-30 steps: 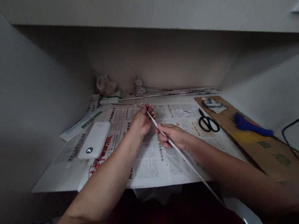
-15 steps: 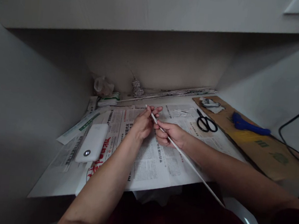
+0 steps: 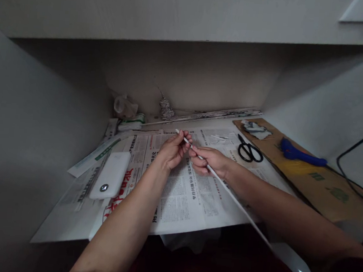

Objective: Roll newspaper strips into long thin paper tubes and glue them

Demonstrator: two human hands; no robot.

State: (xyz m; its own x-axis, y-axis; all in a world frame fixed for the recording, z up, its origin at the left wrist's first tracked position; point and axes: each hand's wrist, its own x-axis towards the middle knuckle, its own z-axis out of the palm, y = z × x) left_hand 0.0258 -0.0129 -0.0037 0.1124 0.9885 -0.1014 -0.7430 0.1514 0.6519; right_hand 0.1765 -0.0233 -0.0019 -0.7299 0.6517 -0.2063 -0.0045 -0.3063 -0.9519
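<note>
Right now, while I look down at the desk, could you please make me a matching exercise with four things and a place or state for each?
Things:
1. Thin stick
2. Scissors
3. Glue gun
4. Power bank

Places and states:
A. Blue, lying on the cardboard
B. White, toward the left of the newspaper
C. Held by the left hand and the right hand
D. Black-handled, lying beside the cardboard

Pairs: 1-C, 2-D, 3-A, 4-B

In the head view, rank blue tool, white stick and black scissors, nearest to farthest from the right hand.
1. White stick: in the right hand.
2. Black scissors: right, on newspaper.
3. Blue tool: farther right, on cardboard.
</note>
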